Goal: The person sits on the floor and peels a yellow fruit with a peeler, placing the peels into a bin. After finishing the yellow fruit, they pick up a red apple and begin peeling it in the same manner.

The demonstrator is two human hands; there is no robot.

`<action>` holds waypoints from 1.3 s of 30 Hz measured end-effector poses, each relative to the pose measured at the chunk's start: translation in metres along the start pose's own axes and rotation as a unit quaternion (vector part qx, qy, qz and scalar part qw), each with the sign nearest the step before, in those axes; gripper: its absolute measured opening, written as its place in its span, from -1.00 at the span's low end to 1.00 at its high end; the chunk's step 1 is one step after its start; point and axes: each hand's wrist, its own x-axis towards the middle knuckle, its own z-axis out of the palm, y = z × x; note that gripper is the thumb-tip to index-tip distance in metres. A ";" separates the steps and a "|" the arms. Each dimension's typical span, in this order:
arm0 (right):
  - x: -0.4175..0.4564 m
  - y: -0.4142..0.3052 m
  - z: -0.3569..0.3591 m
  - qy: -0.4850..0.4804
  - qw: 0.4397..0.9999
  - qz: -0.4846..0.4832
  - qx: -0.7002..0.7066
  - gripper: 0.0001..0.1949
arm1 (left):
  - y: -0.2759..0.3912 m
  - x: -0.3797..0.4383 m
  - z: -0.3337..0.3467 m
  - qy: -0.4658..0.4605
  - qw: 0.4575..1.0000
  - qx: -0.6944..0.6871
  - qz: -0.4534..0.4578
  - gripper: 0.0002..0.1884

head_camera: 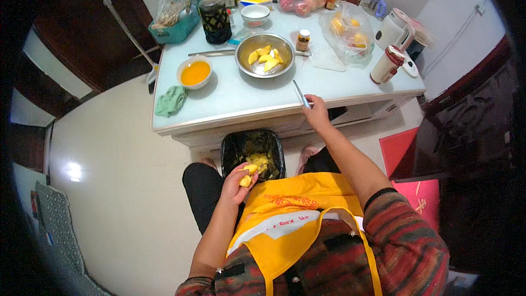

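My left hand holds pieces of peeled yellow fruit over a black waste bin. Scraps and peelings lie inside that bin. My right hand grips a knife at the table's front edge, its blade angled away from me over the tabletop. Just beyond it stands a stainless steel bowl with several yellow fruit wedges in it. Left of this is a white bowl of orange liquid.
A green cloth lies at the table's left corner. Farther back are a dark-filled jar, a small brown bottle and a plastic bag of yellow fruit. A tumbler and a white kettle stand on the right.
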 end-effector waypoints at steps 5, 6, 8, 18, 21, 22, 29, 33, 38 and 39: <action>-0.003 0.021 0.009 0.008 0.994 0.048 0.101 -0.59 | 0.024 0.019 0.024 -0.008 0.998 0.055 0.018 -0.71; -0.002 0.024 0.011 0.013 0.989 0.062 0.132 -0.59 | 0.031 0.023 0.033 -0.017 0.998 0.062 0.028 -0.71; 0.001 0.028 0.018 0.031 0.989 0.024 0.143 -0.64 | 0.049 0.035 0.055 -0.052 0.993 0.099 0.047 -0.69; 0.008 0.017 0.025 0.030 0.879 0.120 0.460 -0.63 | 0.119 0.109 0.193 -0.075 0.951 0.267 0.139 -0.69; 0.009 0.015 0.025 0.023 0.860 0.176 0.479 -0.63 | 0.130 0.143 0.221 -0.070 0.938 0.307 0.145 -0.68; 0.011 0.013 0.025 0.026 0.864 0.148 0.481 -0.63 | 0.133 0.155 0.228 -0.068 0.927 0.341 0.140 -0.68; 0.035 0.002 0.013 0.030 0.819 0.140 0.556 -0.65 | 0.132 0.248 0.244 0.010 0.785 0.562 0.260 -0.64; 0.041 0.002 0.003 0.038 0.817 0.162 0.552 -0.63 | 0.134 0.283 0.239 0.004 0.665 0.666 0.338 -0.68; 0.045 0.007 -0.007 0.060 0.800 0.187 0.567 -0.64 | 0.123 0.279 0.244 0.000 0.603 0.711 0.362 -0.75; 0.046 0.007 -0.009 0.069 0.790 0.195 0.577 -0.64 | 0.119 0.273 0.250 -0.007 0.600 0.706 0.376 -0.76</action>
